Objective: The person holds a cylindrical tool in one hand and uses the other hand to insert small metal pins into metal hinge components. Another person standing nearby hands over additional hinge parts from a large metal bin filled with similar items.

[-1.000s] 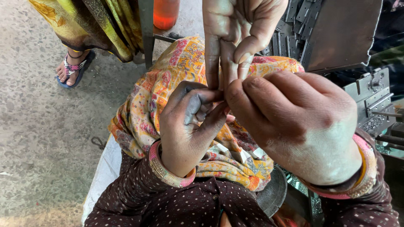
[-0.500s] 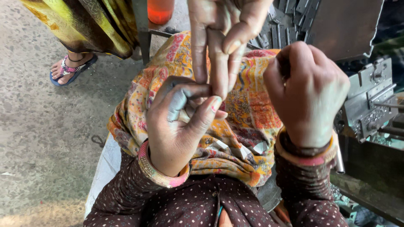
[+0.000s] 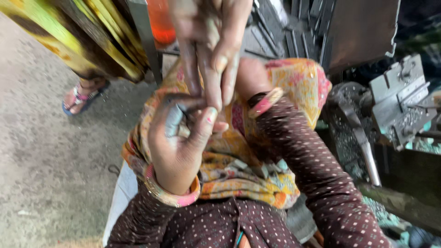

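While another person's hand (image 3: 209,43) hangs down from top of view, left hand (image 3: 181,138) curls around one of its fingers, thumb and grimy fingertips pinching it over patterned orange cloth (image 3: 239,170) on lap. Right hand (image 3: 250,76) mostly hidden behind that visitor's hand; open or clenched, cannot tell. Right wrist carries pink and gold bangles (image 3: 266,102); dotted brown sleeve (image 3: 317,170) runs back toward body. Metal machine (image 3: 399,101) stands at right. Sandalled foot (image 3: 80,98) on concrete floor (image 3: 41,156) at left.

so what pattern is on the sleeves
Dark brown sleeves with small pale dots, clearest in the head view.
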